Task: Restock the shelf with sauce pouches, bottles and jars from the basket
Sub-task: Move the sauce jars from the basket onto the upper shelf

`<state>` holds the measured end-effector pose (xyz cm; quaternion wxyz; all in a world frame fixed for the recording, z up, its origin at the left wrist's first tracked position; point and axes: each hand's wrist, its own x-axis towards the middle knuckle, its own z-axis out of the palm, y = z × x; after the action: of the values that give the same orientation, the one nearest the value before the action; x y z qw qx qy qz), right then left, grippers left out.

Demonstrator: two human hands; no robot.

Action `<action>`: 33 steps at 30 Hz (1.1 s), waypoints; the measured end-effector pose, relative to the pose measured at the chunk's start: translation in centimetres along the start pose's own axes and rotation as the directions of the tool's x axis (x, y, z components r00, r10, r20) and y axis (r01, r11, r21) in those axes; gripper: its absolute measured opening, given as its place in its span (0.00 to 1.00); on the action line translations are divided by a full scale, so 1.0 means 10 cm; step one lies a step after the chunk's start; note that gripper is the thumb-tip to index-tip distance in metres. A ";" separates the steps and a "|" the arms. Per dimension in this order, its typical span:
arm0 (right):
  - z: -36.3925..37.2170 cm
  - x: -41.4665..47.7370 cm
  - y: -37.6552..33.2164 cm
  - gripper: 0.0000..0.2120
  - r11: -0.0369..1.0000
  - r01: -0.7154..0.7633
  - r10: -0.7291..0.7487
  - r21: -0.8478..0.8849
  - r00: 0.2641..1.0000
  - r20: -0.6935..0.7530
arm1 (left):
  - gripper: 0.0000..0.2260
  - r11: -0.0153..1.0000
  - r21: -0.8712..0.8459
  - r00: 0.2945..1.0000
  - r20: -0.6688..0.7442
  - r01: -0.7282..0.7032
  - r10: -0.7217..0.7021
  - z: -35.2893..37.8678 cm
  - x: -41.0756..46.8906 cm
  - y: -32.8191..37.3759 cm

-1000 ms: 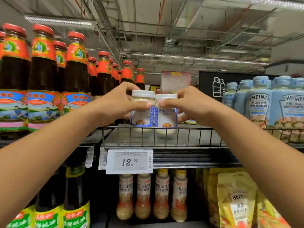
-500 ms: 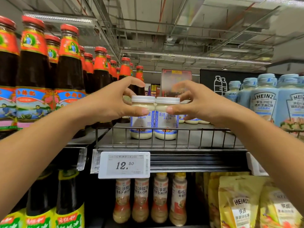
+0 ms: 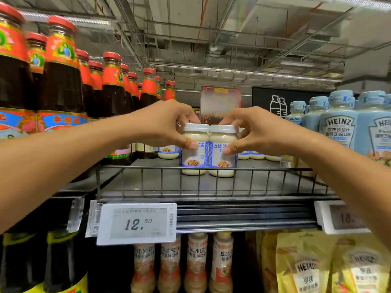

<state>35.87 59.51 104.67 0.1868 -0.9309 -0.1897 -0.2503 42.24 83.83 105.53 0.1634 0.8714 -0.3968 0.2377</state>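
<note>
Two white-lidded jars of pale salad sauce stand side by side on the grey wire-fronted shelf (image 3: 148, 182). My left hand (image 3: 167, 123) grips the left jar (image 3: 193, 158), thumb on its label and fingers over the lid. The right jar (image 3: 222, 163) is held the same way by my right hand (image 3: 254, 132). Both jars touch each other and rest on the shelf behind the wire rail. More of the same jars (image 3: 168, 152) stand further back.
Dark sauce bottles with red caps (image 3: 61, 77) crowd the shelf at left. Pale blue Heinz bottles (image 3: 338, 127) fill the right. A 12.50 price tag (image 3: 137, 223) hangs below; dressing bottles (image 3: 196, 263) and yellow Heinz pouches (image 3: 304, 269) sit on the lower shelf.
Both hands have set the two jars down on the shelf and slid them slightly back; my thumbs have moved lower on the labels. The view has shifted closer.
</note>
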 end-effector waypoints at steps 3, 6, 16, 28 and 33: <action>-0.06 0.07 0.11 0.22 0.987 -0.030 0.028 -0.159 0.999 -0.015 | 0.24 0.991 0.119 0.998 0.037 -0.058 0.054 0.09 0.24 0.04; -0.12 0.16 0.19 0.22 0.954 -0.049 0.058 -0.297 0.998 0.022 | 0.25 0.973 0.201 0.992 0.079 -0.109 0.095 0.20 0.47 0.06; -0.12 0.56 0.41 0.32 0.844 -0.067 0.149 -0.533 0.982 0.113 | 0.16 0.959 0.237 0.982 0.143 -0.155 0.123 0.46 0.91 -0.02; 0.00 0.93 0.59 0.37 0.739 0.010 0.155 -0.674 0.971 0.184 | 0.32 0.963 0.249 0.991 0.117 -0.099 0.072 0.62 1.16 -0.21; 0.04 0.99 0.65 0.36 0.747 0.018 0.144 -0.664 0.971 0.189 | 0.33 0.964 0.245 0.992 0.103 -0.103 0.080 0.64 1.18 -0.25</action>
<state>46.84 56.69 108.06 -0.1695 -0.9647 -0.0772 -0.1863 52.71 75.09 106.36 0.0227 0.8759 -0.4104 0.2527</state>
